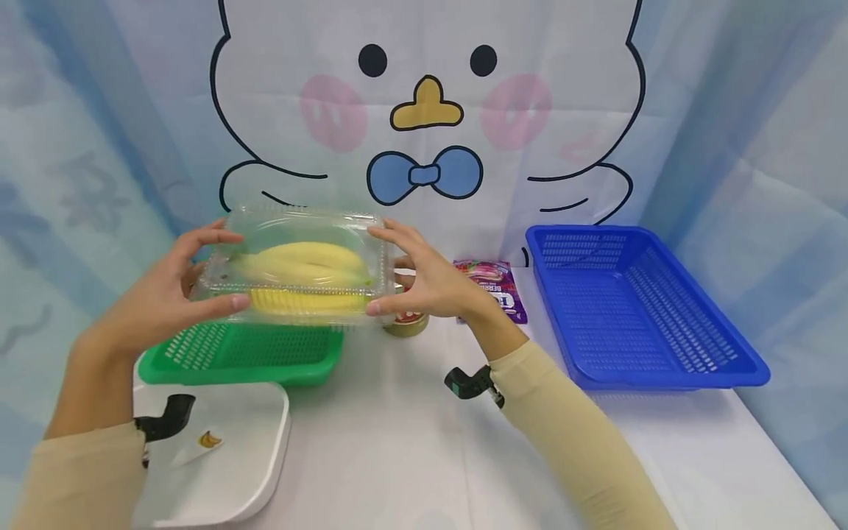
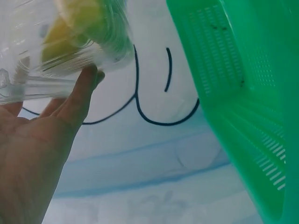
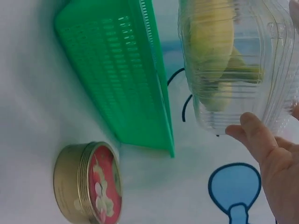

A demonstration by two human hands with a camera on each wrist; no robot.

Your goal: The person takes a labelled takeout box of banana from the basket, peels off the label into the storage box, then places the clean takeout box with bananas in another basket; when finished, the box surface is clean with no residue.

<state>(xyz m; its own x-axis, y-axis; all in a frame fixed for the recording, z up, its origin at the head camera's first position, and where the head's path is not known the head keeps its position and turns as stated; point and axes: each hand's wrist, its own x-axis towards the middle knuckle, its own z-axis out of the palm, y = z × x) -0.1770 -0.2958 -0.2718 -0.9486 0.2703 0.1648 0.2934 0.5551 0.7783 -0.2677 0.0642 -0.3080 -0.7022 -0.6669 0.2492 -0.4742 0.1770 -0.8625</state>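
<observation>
Hands hold clear clamshell box (image 1: 298, 269) of bananas (image 1: 305, 265) left of frame centre, raised above green basket (image 1: 241, 357) on desk (image 1: 397, 442). Box long axis runs left-right. Left hand (image 1: 162, 294) grips left end, right hand (image 1: 427, 276) grips right end, fingers curled over edges. Blue basket (image 1: 639, 309) sits well apart, right side of frame.

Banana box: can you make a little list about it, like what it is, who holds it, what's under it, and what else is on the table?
Thing: clear plastic box with yellow bananas inside
Held by: left hand and right hand, one at each end, grip by the fingertips
Where: lifted above the green basket
Nearby: round tin with a red lid, purple packet, blue basket, white tray
Lid: looks closed
</observation>
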